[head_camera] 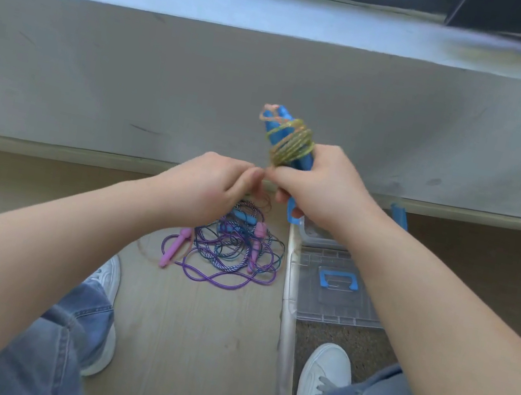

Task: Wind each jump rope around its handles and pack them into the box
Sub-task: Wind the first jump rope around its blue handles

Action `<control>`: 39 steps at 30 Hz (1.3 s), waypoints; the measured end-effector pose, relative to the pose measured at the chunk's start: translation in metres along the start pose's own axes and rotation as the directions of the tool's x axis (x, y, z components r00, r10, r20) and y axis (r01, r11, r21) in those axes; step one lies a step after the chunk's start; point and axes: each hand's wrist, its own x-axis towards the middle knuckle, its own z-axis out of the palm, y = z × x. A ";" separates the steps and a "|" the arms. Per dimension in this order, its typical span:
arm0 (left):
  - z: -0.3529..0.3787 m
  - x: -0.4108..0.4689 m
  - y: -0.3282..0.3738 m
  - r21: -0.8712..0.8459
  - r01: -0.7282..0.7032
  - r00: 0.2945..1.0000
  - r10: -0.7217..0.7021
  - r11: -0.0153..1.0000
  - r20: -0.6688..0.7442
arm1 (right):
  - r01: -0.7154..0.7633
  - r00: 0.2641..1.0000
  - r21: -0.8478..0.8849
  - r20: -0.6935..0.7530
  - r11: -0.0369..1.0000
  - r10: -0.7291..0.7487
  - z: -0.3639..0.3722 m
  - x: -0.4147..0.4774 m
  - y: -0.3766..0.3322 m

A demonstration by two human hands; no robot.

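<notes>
My right hand (320, 187) grips a pair of blue handles (278, 127) held upright, with a yellow-green rope (292, 145) wound in several turns around them. My left hand (208, 188) pinches the loose end of that rope just left of the handles, fingertips touching my right thumb. On the floor below lies a tangled pile of ropes (228, 254): a purple rope with pink handles (175, 246) and a blue-and-white braided rope with a blue handle (243, 218). A clear plastic box (318, 238) with blue latches stands to the right, mostly hidden by my right forearm.
The box's clear lid (337, 287) with a blue carry handle lies flat on a dark mat at the right. A pale strip (290, 307) divides wood floor from mat. A grey ledge wall (270, 94) rises just ahead. My jeans and white shoes (324, 369) fill the bottom.
</notes>
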 end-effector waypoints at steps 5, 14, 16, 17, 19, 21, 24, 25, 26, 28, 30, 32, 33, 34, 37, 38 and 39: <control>0.001 -0.004 0.001 0.295 -0.276 0.960 0.279 0.915 0.034 | -0.076 0.983 -0.659 0.078 0.748 0.169 0.008 -0.001 0.017; -0.009 0.007 -0.009 0.212 -0.098 0.992 0.113 0.972 -0.057 | 0.347 0.810 -0.490 0.586 0.800 0.008 0.020 -0.030 -0.005; -0.008 0.009 -0.008 0.147 -0.032 0.998 0.040 0.989 -0.050 | 0.312 0.826 -0.402 0.563 0.861 -0.036 0.012 -0.028 -0.007; -0.009 0.010 -0.006 0.095 -0.001 0.999 0.006 0.995 -0.053 | 0.280 0.839 -0.350 0.542 0.894 -0.050 0.008 -0.026 -0.007; -0.010 0.012 -0.002 0.019 0.063 0.997 -0.062 0.998 -0.042 | 0.215 0.858 -0.249 0.510 0.944 -0.062 0.001 -0.024 -0.007; -0.010 0.015 -0.001 0.046 0.103 0.995 -0.102 0.994 -0.021 | 0.197 0.855 -0.212 0.515 0.957 -0.062 0.001 -0.024 -0.008; -0.008 0.019 0.000 0.138 0.141 0.990 -0.139 0.980 -0.019 | 0.207 0.843 -0.228 0.534 0.951 -0.056 0.007 -0.026 -0.007; -0.006 0.019 0.000 0.153 0.147 0.989 -0.143 0.977 -0.034 | 0.203 0.845 -0.235 0.532 0.950 -0.049 0.007 -0.026 -0.007; -0.004 0.019 0.000 0.152 0.155 0.988 -0.150 0.976 -0.048 | 0.192 0.853 -0.237 0.521 0.952 -0.043 0.006 -0.025 -0.006; -0.003 0.017 -0.002 0.092 0.196 0.980 -0.191 0.976 -0.061 | 0.155 0.880 -0.207 0.472 0.966 -0.040 0.003 -0.024 -0.007; -0.002 0.014 -0.003 0.032 0.183 0.983 -0.182 0.983 -0.025 | 0.098 0.919 -0.146 0.392 0.984 -0.033 0.001 -0.024 -0.008; -0.001 0.011 -0.001 -0.016 0.111 0.994 -0.111 0.994 -0.017 | 0.022 0.959 -0.084 0.283 0.996 0.003 -0.004 -0.021 -0.007; 0.000 0.008 0.002 -0.025 0.097 0.995 -0.098 0.995 -0.009 | -0.009 0.979 -0.092 0.200 0.996 0.028 -0.007 -0.018 -0.005; 0.001 0.005 0.005 -0.018 0.090 0.996 -0.090 0.996 0.007 | -0.032 0.994 -0.149 0.103 0.988 0.048 -0.010 -0.014 -0.002; 0.006 -0.001 0.009 0.061 -0.006 1.000 0.005 0.998 0.013 | -0.112 0.994 -0.382 -0.047 0.917 0.101 -0.014 -0.006 0.008; 0.006 -0.003 0.010 0.115 -0.058 0.998 0.058 0.992 0.003 | -0.127 0.992 -0.413 -0.037 0.902 0.123 -0.011 -0.005 0.010; 0.007 -0.003 0.010 0.174 -0.110 0.993 0.115 0.979 -0.020 | -0.131 0.991 -0.445 -0.028 0.886 0.132 -0.007 -0.005 0.012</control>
